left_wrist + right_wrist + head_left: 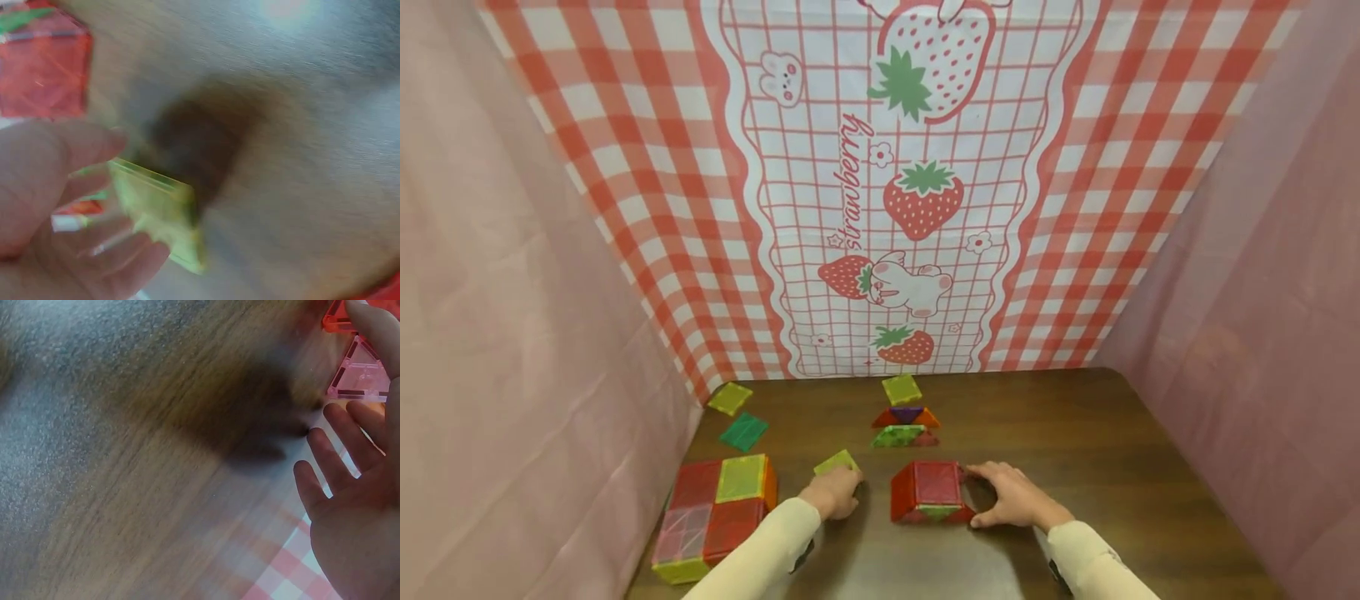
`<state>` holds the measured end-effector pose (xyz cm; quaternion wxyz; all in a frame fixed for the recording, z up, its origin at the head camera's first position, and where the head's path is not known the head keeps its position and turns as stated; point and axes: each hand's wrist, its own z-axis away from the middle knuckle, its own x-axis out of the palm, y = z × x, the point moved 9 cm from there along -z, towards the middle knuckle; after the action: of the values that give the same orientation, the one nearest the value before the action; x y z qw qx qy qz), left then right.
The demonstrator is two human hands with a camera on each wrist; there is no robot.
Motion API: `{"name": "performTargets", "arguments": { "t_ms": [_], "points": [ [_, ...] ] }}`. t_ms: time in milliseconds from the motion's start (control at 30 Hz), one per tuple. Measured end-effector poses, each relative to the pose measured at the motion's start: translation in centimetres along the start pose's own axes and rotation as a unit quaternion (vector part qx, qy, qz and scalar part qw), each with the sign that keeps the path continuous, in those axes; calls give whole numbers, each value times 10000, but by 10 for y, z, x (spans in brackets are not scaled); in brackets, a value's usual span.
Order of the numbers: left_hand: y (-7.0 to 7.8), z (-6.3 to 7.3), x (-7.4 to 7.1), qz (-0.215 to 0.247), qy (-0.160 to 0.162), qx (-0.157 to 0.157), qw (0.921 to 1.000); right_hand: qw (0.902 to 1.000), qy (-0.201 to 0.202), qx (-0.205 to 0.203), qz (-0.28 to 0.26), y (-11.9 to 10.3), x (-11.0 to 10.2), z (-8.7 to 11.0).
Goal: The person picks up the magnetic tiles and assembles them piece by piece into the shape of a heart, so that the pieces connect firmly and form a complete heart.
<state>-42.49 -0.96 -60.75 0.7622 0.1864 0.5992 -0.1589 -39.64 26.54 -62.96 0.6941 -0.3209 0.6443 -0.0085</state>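
Observation:
My left hand (836,493) holds a translucent yellow square magnetic tile (837,462) above the table, left of a small red block of magnetic tiles (937,483). In the left wrist view the tile (156,212) is tilted, with fingertips against its side and the thumb near its upper edge. At the right side of the red block, my right hand (1013,497) has its thumb and fingers spread around the corner. The right wrist view shows those fingers (334,462) loosely extended beside a pink triangular tile (359,378); whether they touch it I cannot tell.
A larger block of red, yellow and pink tiles (688,487) stands at the left. Behind it lie a green tile (744,432) and a yellow tile (730,398). Several triangular tiles (905,436) and another yellow tile (902,389) sit behind the red block. Curtains (1240,292) flank the table.

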Motion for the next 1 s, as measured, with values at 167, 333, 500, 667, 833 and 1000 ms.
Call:
{"name": "performTargets", "arguments": {
  "t_ms": [167, 333, 500, 667, 833, 1000],
  "points": [
    [-33, -5, 7, 848, 504, -715, 9926, 9998, 100, -129, 138, -1, -2, -1],
    [-43, -5, 11, 958, 534, -719, 9914, 9998, 148, -65, 95, -2, -1, 0],
    [-44, -4, 6, 800, 554, -571, 9936, 9997, 229, -71, 79, -5, 3, -3],
    [-49, 1, -17, 981, 937, -553, 9892, 9996, 235, -129, 71, -11, 9, -11],
    [-31, 14, -57, 1407, 1639, -102, 9763, 9994, 241, -266, -18, -22, 13, -17],
    [20, 18, -88, 1442, 1600, 881, 9725, 9993, 255, -259, -31, -27, 18, -19]
  ]
}}
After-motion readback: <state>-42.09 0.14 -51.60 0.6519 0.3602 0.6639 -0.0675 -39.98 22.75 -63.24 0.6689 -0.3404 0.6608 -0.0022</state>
